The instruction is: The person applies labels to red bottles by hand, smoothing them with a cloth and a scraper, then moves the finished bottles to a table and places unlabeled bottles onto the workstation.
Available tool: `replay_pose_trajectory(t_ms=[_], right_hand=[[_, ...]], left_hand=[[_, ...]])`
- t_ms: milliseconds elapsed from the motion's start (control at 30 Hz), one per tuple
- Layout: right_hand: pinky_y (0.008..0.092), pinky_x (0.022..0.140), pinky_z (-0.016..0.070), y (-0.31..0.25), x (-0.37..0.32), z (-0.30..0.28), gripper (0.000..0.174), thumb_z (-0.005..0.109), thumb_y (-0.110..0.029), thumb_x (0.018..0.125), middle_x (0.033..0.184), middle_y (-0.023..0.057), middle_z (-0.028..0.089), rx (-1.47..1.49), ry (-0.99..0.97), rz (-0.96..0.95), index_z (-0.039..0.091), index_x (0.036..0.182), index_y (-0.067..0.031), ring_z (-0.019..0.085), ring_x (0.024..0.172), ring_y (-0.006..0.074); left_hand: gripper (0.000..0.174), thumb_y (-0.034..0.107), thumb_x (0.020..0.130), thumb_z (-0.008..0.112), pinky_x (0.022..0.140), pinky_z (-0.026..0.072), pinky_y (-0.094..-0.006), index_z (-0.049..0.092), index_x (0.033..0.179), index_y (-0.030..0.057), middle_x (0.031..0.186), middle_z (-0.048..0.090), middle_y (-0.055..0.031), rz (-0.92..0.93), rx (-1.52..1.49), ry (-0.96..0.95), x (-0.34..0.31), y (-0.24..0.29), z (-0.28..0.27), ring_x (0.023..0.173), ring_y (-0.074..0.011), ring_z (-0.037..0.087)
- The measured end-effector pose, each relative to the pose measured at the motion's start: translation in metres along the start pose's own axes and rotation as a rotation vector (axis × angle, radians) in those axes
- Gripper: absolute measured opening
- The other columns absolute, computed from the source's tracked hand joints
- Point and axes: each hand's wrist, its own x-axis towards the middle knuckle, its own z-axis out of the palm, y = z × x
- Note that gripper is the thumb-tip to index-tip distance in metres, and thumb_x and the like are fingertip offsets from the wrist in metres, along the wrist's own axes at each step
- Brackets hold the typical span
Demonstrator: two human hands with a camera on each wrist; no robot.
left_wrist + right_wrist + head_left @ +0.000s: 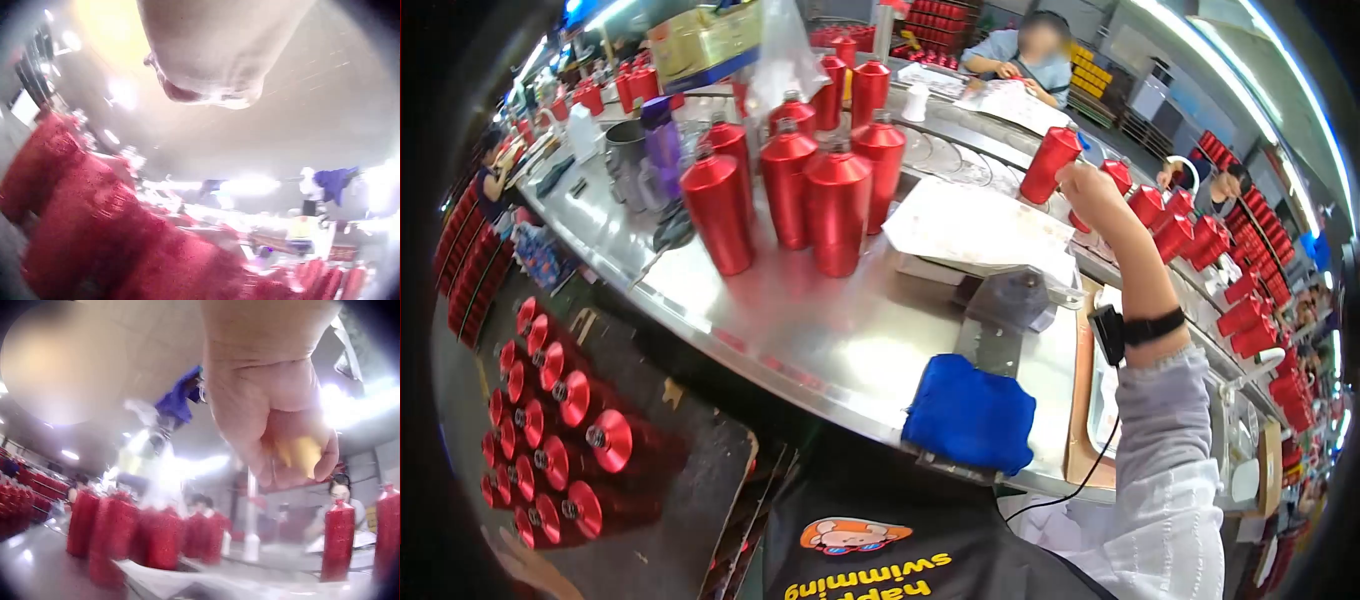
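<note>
My right hand (1095, 195) reaches over the far side of the steel bench, its fingers right at a row of red metal bottles. One red bottle (1050, 165) stands beside the fingertips. From the right wrist view, the hand (275, 406) has loosely curled fingers and no bottle shows in its grasp. At the lower left edge, blurred, my left hand (535, 565) is beside a cluster of red bottles (615, 440) with black threaded necks. In the left wrist view the left hand (206, 56) appears from below, its fingers hidden, so I cannot tell whether it grips anything.
Several red bottles (837, 210) stand upright on the steel bench (800, 310). A blue cloth (970, 412) lies at the near edge, with a paper-covered block (980, 225) behind it. A purple bottle (662, 145) stands at left. Across the line sits another person (1025, 60).
</note>
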Motion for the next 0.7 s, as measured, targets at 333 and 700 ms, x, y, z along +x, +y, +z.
replay_pose_trajectory(t_ms=[333, 700], right_hand=[[0.0464, 0.096, 0.0464, 0.218, 0.125, 0.064, 0.044, 0.051, -0.013, 0.09, 0.124, 0.0263, 0.056, -0.111, 0.279, 0.305, 0.053, 0.134, -0.013, 0.056, 0.116, 0.0433], [0.0488, 0.083, 0.0464, 0.238, 0.057, 0.055, 0.03, 0.064, -0.032, 0.087, 0.095, 0.0212, 0.061, -0.119, 0.489, 0.138, 0.064, 0.088, -0.0022, 0.06, 0.094, 0.0404]], left_hand=[[0.037, 0.008, 0.097, 0.036, 0.116, 0.0262, -0.0496, 0.047, 0.128, -0.0085, 0.143, 0.041, -0.0306, 0.001, -1.414, -0.195, 0.142, 0.386, -0.097, 0.135, -0.0414, 0.04], [0.035, 0.029, 0.095, 0.053, 0.099, 0.0399, -0.0502, 0.055, 0.114, -0.0002, 0.124, 0.056, -0.0274, 0.284, -1.83, -0.286, 0.198, 0.563, -0.103, 0.116, -0.0401, 0.051]])
